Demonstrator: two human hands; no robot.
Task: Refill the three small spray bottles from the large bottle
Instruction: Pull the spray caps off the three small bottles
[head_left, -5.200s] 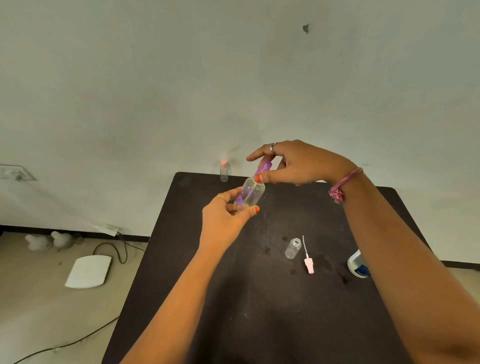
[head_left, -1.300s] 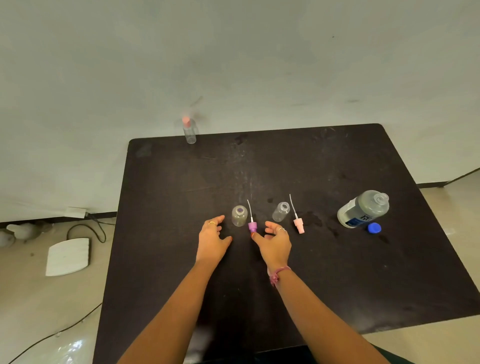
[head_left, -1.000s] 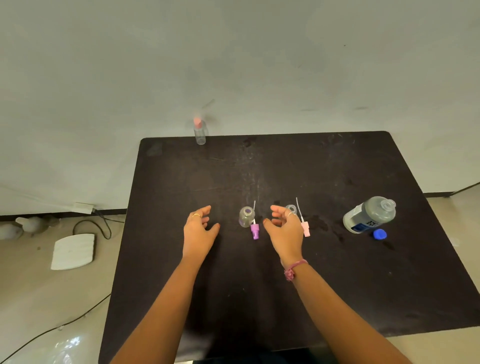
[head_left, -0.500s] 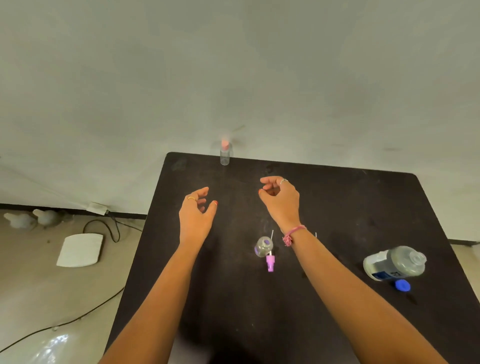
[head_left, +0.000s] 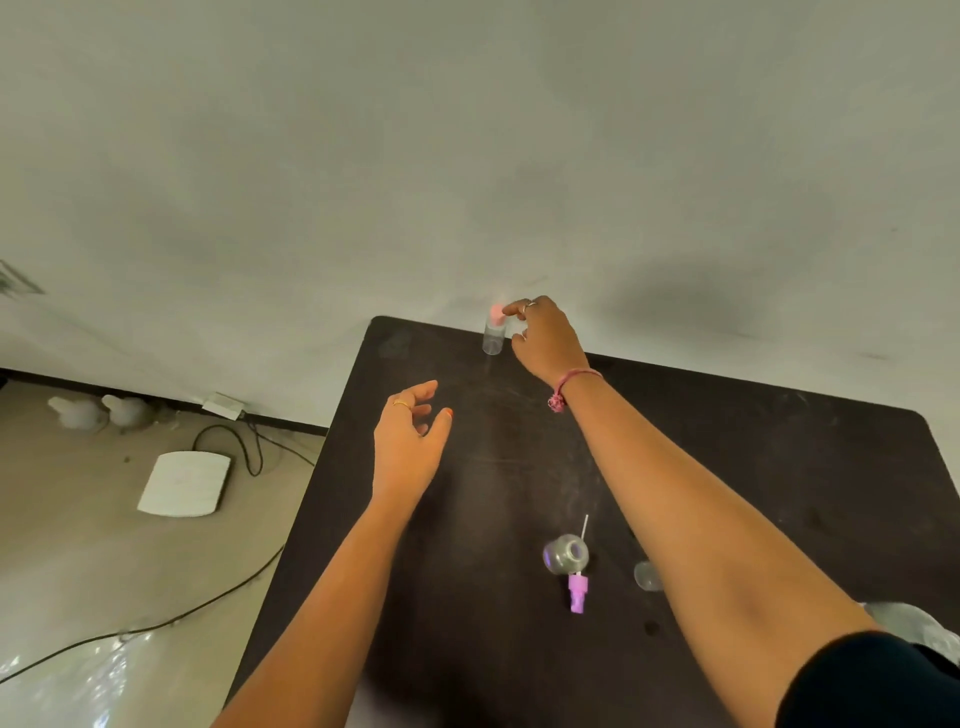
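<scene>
At the far left of the frame a white flat device lies on the floor with a black cable beside it. The dark table fills the lower right. The left hand hovers over the table's left part, its fingers loosely spread and holding nothing. Above centre, at the table's far edge against the wall, a small spray bottle with a pink cap stands upright; the right hand is at it, with the forefinger at the cap and the thumb beside the body, but blur hides whether they grip it yet. Lower, right of centre, an uncapped small bottle stands with a purple spray top lying just in front of it. Another small clear bottle peeks out from behind the right forearm. The large bottle shows partly at the lower right edge.
</scene>
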